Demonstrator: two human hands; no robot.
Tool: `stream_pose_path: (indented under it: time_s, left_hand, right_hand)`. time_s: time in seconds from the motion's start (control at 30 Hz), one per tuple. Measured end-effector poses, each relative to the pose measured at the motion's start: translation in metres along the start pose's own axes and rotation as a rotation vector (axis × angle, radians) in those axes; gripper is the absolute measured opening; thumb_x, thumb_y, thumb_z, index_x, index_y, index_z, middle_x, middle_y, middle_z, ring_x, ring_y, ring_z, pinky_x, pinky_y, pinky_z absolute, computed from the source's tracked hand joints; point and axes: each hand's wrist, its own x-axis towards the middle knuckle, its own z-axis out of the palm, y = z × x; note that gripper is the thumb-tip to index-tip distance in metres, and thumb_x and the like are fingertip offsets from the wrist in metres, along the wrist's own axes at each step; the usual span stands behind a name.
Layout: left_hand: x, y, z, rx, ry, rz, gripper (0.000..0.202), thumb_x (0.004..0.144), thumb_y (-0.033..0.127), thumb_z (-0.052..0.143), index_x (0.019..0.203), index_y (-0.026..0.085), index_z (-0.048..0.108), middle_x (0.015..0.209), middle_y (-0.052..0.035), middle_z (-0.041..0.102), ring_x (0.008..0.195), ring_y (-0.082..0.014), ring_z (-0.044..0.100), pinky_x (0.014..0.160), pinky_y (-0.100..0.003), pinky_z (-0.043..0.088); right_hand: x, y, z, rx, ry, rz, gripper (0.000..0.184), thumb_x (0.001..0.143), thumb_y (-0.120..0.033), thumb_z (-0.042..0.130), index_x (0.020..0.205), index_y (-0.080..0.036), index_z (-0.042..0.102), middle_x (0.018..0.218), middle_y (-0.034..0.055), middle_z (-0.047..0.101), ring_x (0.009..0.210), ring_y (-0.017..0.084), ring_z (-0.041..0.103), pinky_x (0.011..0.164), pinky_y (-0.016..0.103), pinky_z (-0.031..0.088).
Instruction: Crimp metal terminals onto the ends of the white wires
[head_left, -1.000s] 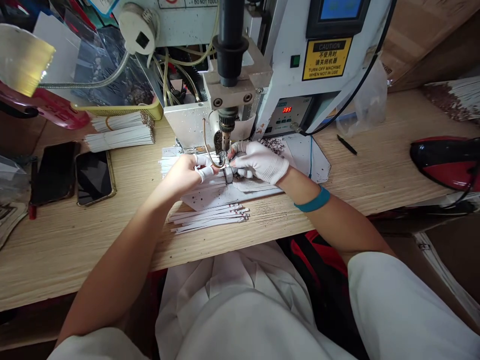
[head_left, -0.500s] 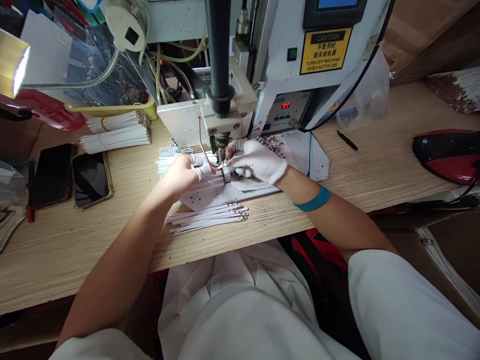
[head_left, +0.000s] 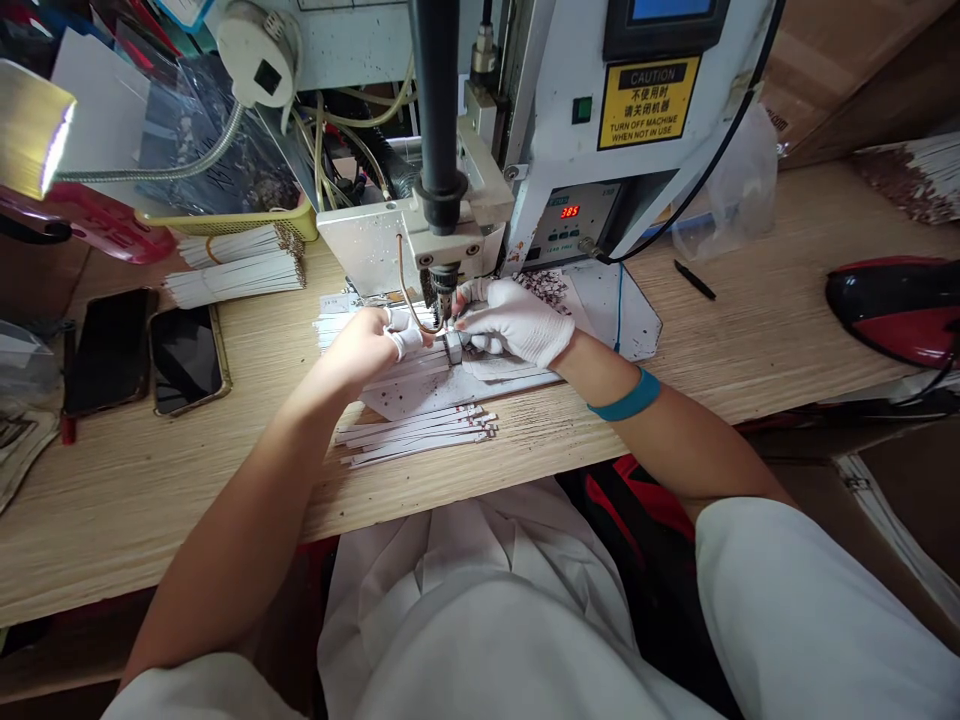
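Observation:
My left hand (head_left: 371, 342), with white finger covers, pinches a thin white strip (head_left: 409, 365) right under the machine's press head (head_left: 442, 280). My right hand (head_left: 517, 322), in a white glove, is closed on the same strip from the other side, fingertips at the small metal block (head_left: 453, 346) below the head. A loose pile of finished white strips (head_left: 416, 435) lies on the wooden table (head_left: 750, 340) just in front of my hands. More strips (head_left: 341, 325) fan out to the left of my left hand.
The white machine (head_left: 570, 130) with a yellow caution label stands behind my hands. Two phones (head_left: 150, 355) lie at left, bundled white strips (head_left: 236, 265) sit by a yellow basket (head_left: 225, 220), a black pen (head_left: 694, 280) and a red-black object (head_left: 896, 310) lie at right.
The press head and its black shaft have come down toward the strip since a second ago. Both hands stay in place on the strip.

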Motion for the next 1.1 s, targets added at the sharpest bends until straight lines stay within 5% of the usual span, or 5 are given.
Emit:
stream_pose_path:
  time_s: [0.2,0.5,0.6,0.77,1.1]
  left_hand:
    - [-0.003,0.002,-0.005,0.074,-0.017,0.045,0.026,0.062,0.039,0.070,0.071,0.015,0.065,0.055,0.0028,0.052,0.049,-0.0090,0.039,0.047,-0.022,0.026]
    - [-0.030,0.006,-0.020,0.418,-0.105,0.168,0.023,0.065,0.036,0.069,0.076,0.017,0.073,0.069,-0.0030,0.068,0.063,-0.0174,0.057,0.055,-0.025,0.039]
    - [-0.032,0.004,-0.011,0.500,-0.246,0.208,0.020,0.070,0.032,0.062,0.079,0.019,0.074,0.070,-0.0038,0.070,0.063,-0.0180,0.058,0.056,-0.025,0.041]
    - [-0.024,-0.002,0.004,0.773,-0.033,0.310,0.024,0.073,0.031,0.055,0.084,0.017,0.071,0.079,-0.0076,0.067,0.064,-0.0187,0.056,0.058,-0.027,0.040]
    - [-0.017,-0.005,0.002,0.808,-0.075,0.336,0.025,0.072,0.017,0.044,0.079,0.018,0.067,0.078,-0.0072,0.065,0.067,-0.0203,0.056,0.062,-0.027,0.040]
  right_hand:
    - [-0.004,-0.010,-0.004,-0.158,0.027,-0.026,0.014,0.078,-0.011,0.061,0.087,-0.016,0.052,0.065,-0.0019,0.051,0.047,0.006,0.046,0.035,0.017,0.032]
    - [-0.013,-0.028,-0.057,-0.961,0.234,-0.212,0.009,0.072,-0.018,0.064,0.077,-0.016,0.070,0.077,0.0023,0.067,0.078,0.018,0.060,0.068,0.029,0.043]
    - [-0.012,-0.023,-0.052,-1.028,0.177,-0.198,0.012,0.072,-0.018,0.061,0.077,-0.017,0.072,0.081,0.0028,0.069,0.083,0.020,0.061,0.074,0.030,0.043]
    - [-0.004,-0.010,-0.038,-1.189,0.184,-0.188,0.015,0.072,-0.016,0.056,0.074,-0.018,0.071,0.081,0.0040,0.068,0.077,0.019,0.058,0.069,0.031,0.040]
    - [-0.003,-0.004,-0.037,-1.221,0.208,-0.269,0.017,0.075,-0.014,0.055,0.085,-0.018,0.068,0.088,0.0041,0.066,0.080,0.019,0.057,0.068,0.030,0.038]
